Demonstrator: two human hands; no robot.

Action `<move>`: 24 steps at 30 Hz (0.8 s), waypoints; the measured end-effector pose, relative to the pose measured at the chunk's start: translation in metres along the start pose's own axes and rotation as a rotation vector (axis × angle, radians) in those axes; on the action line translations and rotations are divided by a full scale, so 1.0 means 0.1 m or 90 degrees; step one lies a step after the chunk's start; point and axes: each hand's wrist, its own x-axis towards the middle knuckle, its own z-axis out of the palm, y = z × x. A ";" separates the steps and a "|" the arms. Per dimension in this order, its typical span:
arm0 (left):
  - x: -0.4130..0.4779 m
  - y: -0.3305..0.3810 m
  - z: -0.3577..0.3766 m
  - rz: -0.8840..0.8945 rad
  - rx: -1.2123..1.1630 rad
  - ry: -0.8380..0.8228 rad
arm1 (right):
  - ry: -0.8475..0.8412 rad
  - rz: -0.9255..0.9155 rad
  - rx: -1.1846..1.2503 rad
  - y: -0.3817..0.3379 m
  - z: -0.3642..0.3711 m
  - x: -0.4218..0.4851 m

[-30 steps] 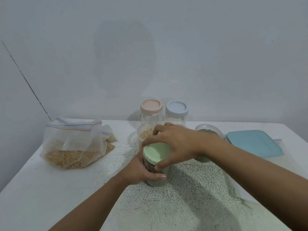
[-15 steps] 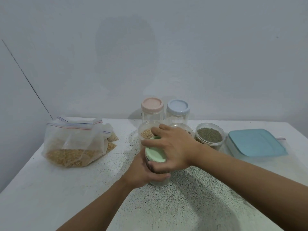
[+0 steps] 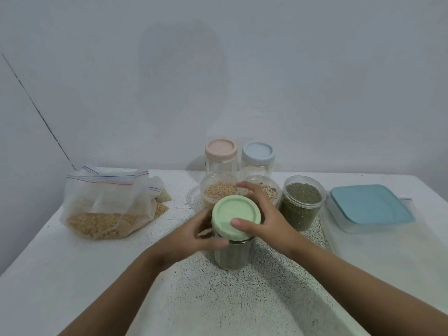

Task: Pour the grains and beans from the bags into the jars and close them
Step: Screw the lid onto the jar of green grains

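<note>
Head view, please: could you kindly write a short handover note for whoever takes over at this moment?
Left grip holds the filled jar by its side; right grip curls round its green lid, seated on top.
Done: that jar is filled.
Left: finish closing it; the bags hold grain, the pink-lidded jar and blue-lidded jar look empty, three tubs stand open.

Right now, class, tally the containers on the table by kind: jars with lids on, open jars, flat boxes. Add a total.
Jars with lids on: 3 (pink-lidded jar, blue-lidded jar, green-lidded jar)
Open jars: 3 (yellow-bean jar, mixed-bean jar, green-bean jar)
Flat boxes: 1 (blue-lidded box)
Total: 7
</note>
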 end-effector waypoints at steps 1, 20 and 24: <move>-0.04 0.01 -0.02 -0.012 -0.028 -0.008 | -0.021 0.011 0.010 0.02 -0.03 -0.04; 0.43 1.35 0.31 0.017 -0.022 0.197 | 0.175 -0.106 0.003 -0.58 -0.57 -0.02; 0.84 1.73 0.29 0.037 -0.006 0.174 | 0.215 -0.150 -0.015 -0.80 -1.04 0.18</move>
